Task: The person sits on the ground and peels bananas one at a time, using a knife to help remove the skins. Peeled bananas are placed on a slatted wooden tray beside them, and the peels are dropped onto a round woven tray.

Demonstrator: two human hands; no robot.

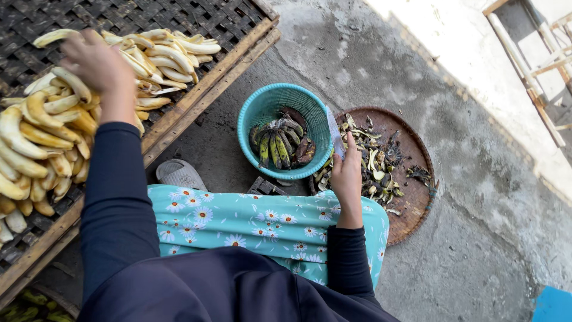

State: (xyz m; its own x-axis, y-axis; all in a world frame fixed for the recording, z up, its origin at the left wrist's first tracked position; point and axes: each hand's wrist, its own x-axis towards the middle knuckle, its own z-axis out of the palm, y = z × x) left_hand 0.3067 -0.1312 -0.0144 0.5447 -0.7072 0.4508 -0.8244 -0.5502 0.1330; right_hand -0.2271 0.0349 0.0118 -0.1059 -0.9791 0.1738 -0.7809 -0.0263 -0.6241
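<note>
The left hand (95,59) was laid, fingers curled, on the peeled bananas (53,119) spread over the woven drying rack (196,24); the right hand (345,173) was clamped on a knife (335,132) beside the teal basket (262,110) of unpeeled bananas (280,146); laying-out seemed in hand; peeling another likely called for reaching into that basket.

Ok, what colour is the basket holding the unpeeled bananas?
Teal, a slotted plastic basket, seen best in the head view.

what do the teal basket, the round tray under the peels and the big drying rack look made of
Teal basket: likely moulded plastic, with an even colour and perforated wall. Round tray: seemingly woven bamboo or rattan, brown and matt. Drying rack: dark woven strips, probably bamboo, in a rough wooden frame.
</note>
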